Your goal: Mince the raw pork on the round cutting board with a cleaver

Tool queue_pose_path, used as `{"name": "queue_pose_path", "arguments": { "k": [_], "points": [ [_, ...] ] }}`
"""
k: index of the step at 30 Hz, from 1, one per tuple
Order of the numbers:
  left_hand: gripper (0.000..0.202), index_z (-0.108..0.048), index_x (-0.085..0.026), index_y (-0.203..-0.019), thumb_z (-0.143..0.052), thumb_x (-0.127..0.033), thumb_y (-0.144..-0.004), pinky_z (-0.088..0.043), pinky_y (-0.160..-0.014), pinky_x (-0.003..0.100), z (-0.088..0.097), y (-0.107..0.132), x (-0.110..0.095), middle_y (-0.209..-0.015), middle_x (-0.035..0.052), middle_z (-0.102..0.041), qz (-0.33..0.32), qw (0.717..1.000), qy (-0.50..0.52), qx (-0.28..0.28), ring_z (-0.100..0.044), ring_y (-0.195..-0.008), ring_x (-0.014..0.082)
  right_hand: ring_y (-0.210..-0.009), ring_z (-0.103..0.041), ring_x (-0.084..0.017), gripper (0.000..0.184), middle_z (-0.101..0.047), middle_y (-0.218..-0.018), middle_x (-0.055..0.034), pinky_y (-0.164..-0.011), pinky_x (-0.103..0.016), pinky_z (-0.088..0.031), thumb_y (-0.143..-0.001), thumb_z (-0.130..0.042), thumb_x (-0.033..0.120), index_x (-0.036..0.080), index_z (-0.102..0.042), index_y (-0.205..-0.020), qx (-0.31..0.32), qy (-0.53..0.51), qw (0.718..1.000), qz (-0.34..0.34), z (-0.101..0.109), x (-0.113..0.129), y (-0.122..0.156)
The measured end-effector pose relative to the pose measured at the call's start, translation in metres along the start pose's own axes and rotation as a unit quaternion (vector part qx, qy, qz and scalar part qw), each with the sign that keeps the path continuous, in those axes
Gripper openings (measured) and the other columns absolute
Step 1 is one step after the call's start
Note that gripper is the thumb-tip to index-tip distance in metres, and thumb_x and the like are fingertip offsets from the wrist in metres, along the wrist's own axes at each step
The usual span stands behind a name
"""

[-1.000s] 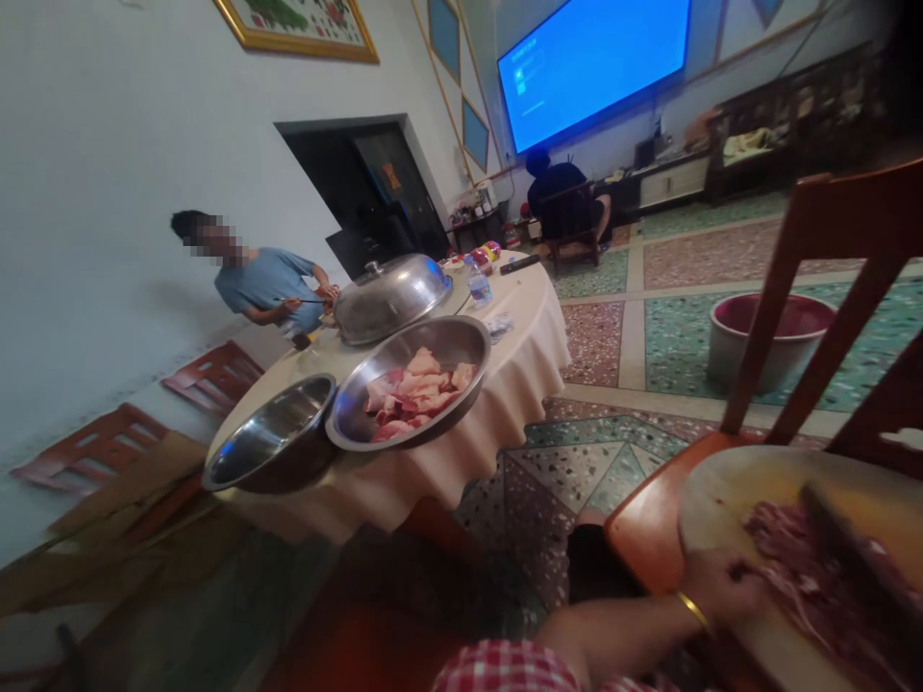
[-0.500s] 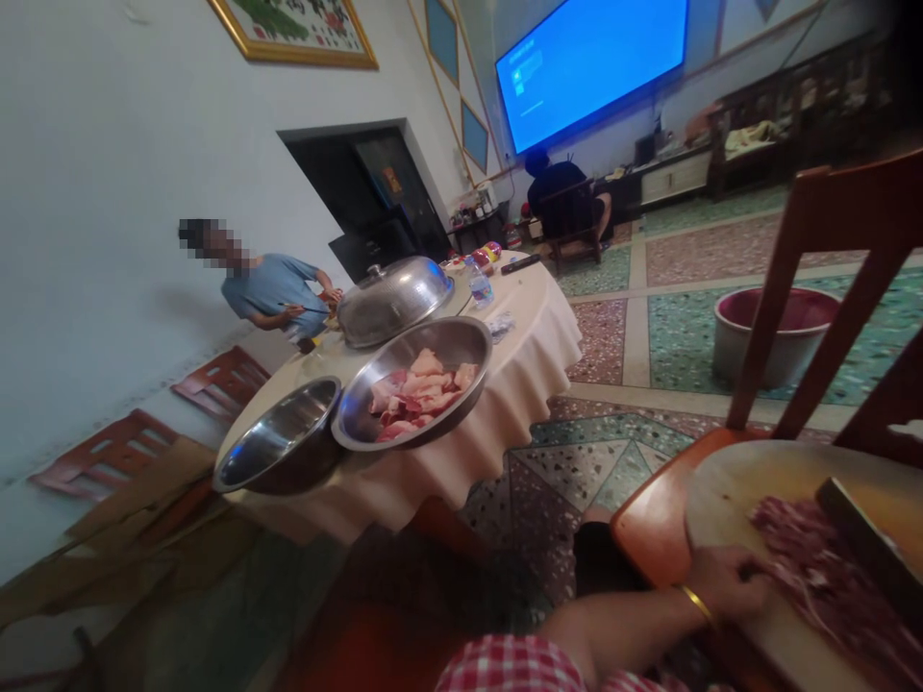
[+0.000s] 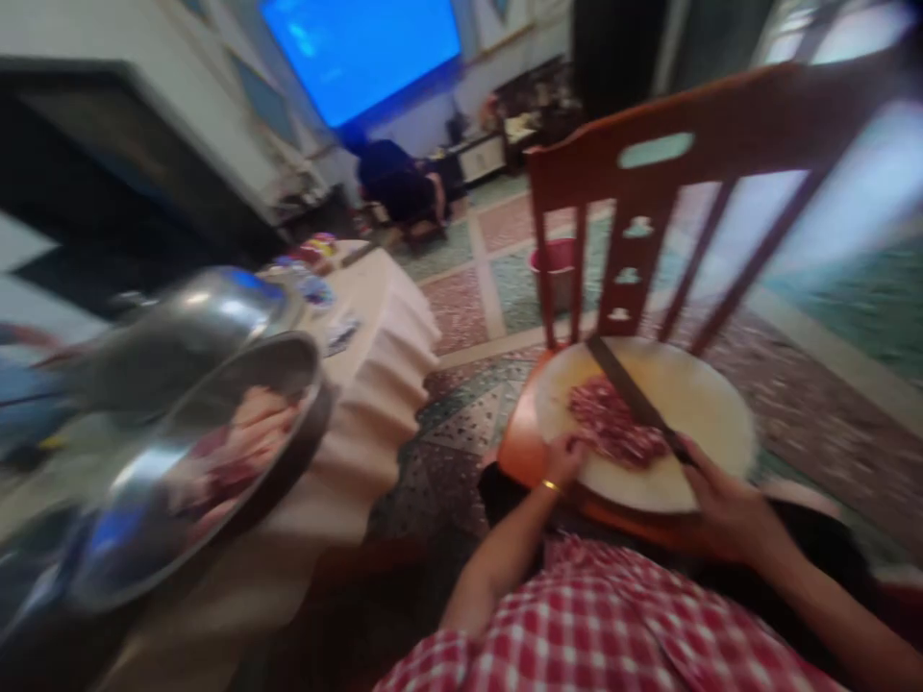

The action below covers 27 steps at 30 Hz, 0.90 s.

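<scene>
On a round, pale chopping board (image 3: 710,408) lies a heap of chopped red meat (image 3: 612,418). My right hand (image 3: 710,485) is wrapped round the handle of a cleaver (image 3: 627,384), whose dark blade slants across the board along the far right side of the meat. At the board's left edge, my left hand (image 3: 566,459), with a gold bangle at the wrist, has its fingers curled beside the meat. Blur hides whether anything is between those fingers. The board rests on the seat of a wooden chair (image 3: 523,437) in front of me.
To the left, a cloth-covered table (image 3: 367,360) carries a steel basin (image 3: 317,384) of raw meat pieces and a domed metal lid (image 3: 194,322). A bucket (image 3: 559,258) stands behind the chair back (image 3: 606,163). One person (image 3: 396,183) sits below the screen; another's arm shows at far left.
My view has swung right and down, so the chair, board and both my hands now show. The basin has shifted left in view. My right hand on the cleaver has come into sight.
</scene>
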State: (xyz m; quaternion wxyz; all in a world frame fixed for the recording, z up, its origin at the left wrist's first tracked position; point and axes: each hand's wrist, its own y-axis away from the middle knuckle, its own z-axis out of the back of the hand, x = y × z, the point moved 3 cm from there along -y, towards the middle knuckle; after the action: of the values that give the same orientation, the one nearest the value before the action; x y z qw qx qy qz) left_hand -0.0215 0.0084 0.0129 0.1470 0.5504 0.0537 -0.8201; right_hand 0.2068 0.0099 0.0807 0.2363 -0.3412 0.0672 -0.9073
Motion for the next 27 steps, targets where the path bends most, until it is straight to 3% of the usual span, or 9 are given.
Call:
{"name": "queue_pose_path", "arguments": {
  "k": [4,7,10,13,16,20,23,27],
  "points": [
    [0.02,-0.062,-0.013,-0.085,-0.045,-0.017,-0.075,-0.044,-0.076,0.027,0.001,-0.011,-0.004,-0.081,0.0036,-0.065,-0.036,0.998,0.05,0.004,-0.056,-0.076,0.013,-0.101,-0.053,-0.026,0.043,-0.052,-0.117,-0.0078,-0.083,-0.04,-0.047,-0.093,-0.027,0.032,0.023,-0.034,-0.134,0.088,0.003,0.992,-0.089,-0.013,-0.013,-0.001],
    [0.018,-0.061,-0.012,-0.082,-0.047,-0.019,-0.075,-0.043,-0.072,0.026,-0.001,-0.012,-0.004,-0.077,0.0033,-0.063,-0.041,0.997,0.058,0.01,-0.055,-0.074,0.0129,-0.103,-0.051,-0.025,0.043,-0.053,-0.117,-0.0064,-0.085,-0.039,-0.046,-0.093,-0.026,0.031,0.023,-0.034,-0.134,0.11,-0.005,0.989,-0.103,-0.008,-0.012,-0.009],
    [0.017,-0.06,-0.012,-0.08,-0.048,-0.022,-0.074,-0.042,-0.067,0.023,0.0,-0.011,-0.003,-0.071,0.0016,-0.059,-0.023,0.998,0.063,-0.001,-0.052,-0.068,0.0112,-0.106,-0.049,-0.022,0.043,-0.051,-0.119,-0.0058,-0.088,-0.034,-0.043,-0.094,-0.026,0.032,0.022,-0.03,-0.136,0.079,-0.036,0.993,-0.074,0.012,0.001,-0.009],
    [0.019,-0.057,-0.013,-0.082,-0.047,-0.028,-0.075,-0.041,-0.064,0.021,0.009,-0.012,0.003,-0.069,0.0,-0.055,0.006,0.992,0.103,-0.07,-0.049,-0.064,0.0094,-0.097,-0.055,-0.02,0.044,-0.056,-0.112,-0.0045,-0.082,-0.029,-0.045,-0.094,-0.027,0.032,0.024,-0.027,-0.137,0.095,-0.039,0.994,-0.03,0.026,0.007,0.005],
    [0.025,-0.055,-0.014,-0.089,-0.045,-0.033,-0.077,-0.04,-0.062,0.02,0.026,-0.011,0.01,-0.071,-0.0005,-0.053,0.02,0.98,0.14,-0.143,-0.049,-0.065,0.0089,-0.075,-0.059,-0.018,0.043,-0.06,-0.09,-0.0041,-0.067,-0.026,-0.048,-0.093,-0.031,0.029,0.027,-0.03,-0.136,0.162,0.033,0.986,0.039,0.025,0.0,0.032],
    [0.029,-0.054,-0.014,-0.09,-0.043,-0.038,-0.078,-0.04,-0.058,0.02,0.041,-0.005,0.018,-0.069,-0.0005,-0.053,0.043,0.966,0.176,-0.184,-0.048,-0.061,0.0088,-0.054,-0.053,-0.015,0.044,-0.051,-0.071,-0.0028,-0.05,-0.022,-0.041,-0.091,-0.034,0.024,0.027,-0.032,-0.135,0.21,0.165,0.956,0.12,0.016,-0.02,0.06],
    [0.029,-0.053,-0.014,-0.088,-0.044,-0.039,-0.078,-0.039,-0.057,0.021,0.038,0.001,0.022,-0.067,-0.0008,-0.052,0.056,0.963,0.188,-0.187,-0.047,-0.058,0.0086,-0.055,-0.052,-0.015,0.049,-0.05,-0.071,-0.0032,-0.05,-0.022,-0.038,-0.088,-0.038,0.018,0.029,-0.03,-0.135,0.213,0.205,0.944,0.145,0.01,-0.03,0.052],
    [0.027,-0.054,-0.014,-0.088,-0.043,-0.037,-0.08,-0.04,-0.06,0.02,0.025,0.009,0.017,-0.068,-0.0007,-0.05,0.04,0.974,0.152,-0.16,-0.047,-0.063,0.0088,-0.055,-0.053,-0.016,0.047,-0.052,-0.069,-0.0038,-0.051,-0.021,-0.037,-0.088,-0.038,0.017,0.032,-0.036,-0.132,0.19,0.217,0.951,0.115,0.002,-0.035,0.013]
  ]
}}
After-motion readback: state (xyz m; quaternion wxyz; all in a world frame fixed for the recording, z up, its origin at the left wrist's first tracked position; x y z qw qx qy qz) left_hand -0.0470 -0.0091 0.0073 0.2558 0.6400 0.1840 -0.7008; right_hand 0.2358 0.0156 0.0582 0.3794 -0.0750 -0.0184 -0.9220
